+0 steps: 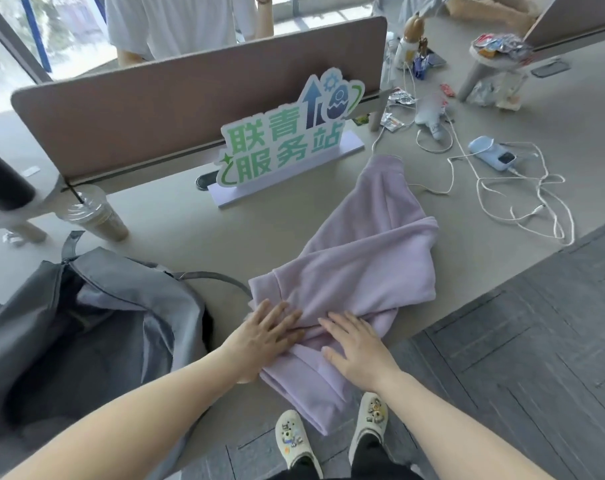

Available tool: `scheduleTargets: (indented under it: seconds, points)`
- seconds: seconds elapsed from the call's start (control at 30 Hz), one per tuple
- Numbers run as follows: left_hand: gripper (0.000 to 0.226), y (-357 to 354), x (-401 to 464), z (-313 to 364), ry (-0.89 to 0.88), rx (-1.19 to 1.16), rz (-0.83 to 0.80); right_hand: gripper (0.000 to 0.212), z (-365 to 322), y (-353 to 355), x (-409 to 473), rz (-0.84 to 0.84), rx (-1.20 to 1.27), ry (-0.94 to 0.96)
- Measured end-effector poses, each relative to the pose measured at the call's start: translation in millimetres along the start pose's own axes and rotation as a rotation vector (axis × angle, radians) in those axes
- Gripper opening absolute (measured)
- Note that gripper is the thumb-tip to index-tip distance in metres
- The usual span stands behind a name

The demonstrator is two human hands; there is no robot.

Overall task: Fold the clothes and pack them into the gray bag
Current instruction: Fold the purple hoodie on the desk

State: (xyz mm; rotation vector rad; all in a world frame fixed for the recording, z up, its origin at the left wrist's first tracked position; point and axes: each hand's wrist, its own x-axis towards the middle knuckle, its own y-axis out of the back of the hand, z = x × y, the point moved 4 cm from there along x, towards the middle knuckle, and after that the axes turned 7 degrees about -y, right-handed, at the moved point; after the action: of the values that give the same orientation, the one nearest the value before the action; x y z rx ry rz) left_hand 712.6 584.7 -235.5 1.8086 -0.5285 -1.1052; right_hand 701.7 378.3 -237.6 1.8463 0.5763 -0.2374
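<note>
A pale lilac sweatshirt (363, 261) lies partly folded on the beige table (197, 233), one part hanging over the near edge. My left hand (266, 336) lies flat with straight fingers on the garment's near left fold. My right hand (354, 349) presses flat on the cloth just beside it, fingers spread. The gray bag (86, 306) stands open at the left of the garment, its strap (218, 277) reaching toward the cloth. Some lilac fabric shows inside the bag.
A green and white sign (283, 136) stands behind the garment before a brown divider panel (155, 105). An iced drink cup (98, 216) stands at the left. White cables (522, 206) and a blue power bank (495, 157) lie at the right. A person stands beyond the divider.
</note>
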Motion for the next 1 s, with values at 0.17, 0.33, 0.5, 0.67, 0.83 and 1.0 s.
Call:
scheduleTargets:
  seconds: [0.17, 0.33, 0.5, 0.67, 0.83, 1.0]
  points:
    - [0.057, 12, 7, 1, -0.003, 0.0, 0.059, 0.087, -2, 5, -8, -0.054, 0.056, -0.008]
    - [0.038, 33, 16, -25, 0.051, -0.256, 0.169, 0.094, -23, 24, -18, 0.017, 0.189, -0.007]
    - [0.016, 89, 27, -51, 0.049, -0.465, 0.035, 0.095, -50, 50, -26, 0.006, 0.091, -0.106]
    - [0.015, 119, 36, -55, 0.031, -0.692, -0.191, 0.017, -28, 83, -28, -0.049, 0.02, -0.159]
    - [0.017, 151, 59, -67, 0.06, -0.804, -0.219, 0.02, 12, 136, -14, -0.139, 0.185, -0.315]
    - [0.023, 174, 114, -90, 0.152, -0.317, 0.177, 0.019, 69, 153, 37, -0.163, 0.212, -0.433]
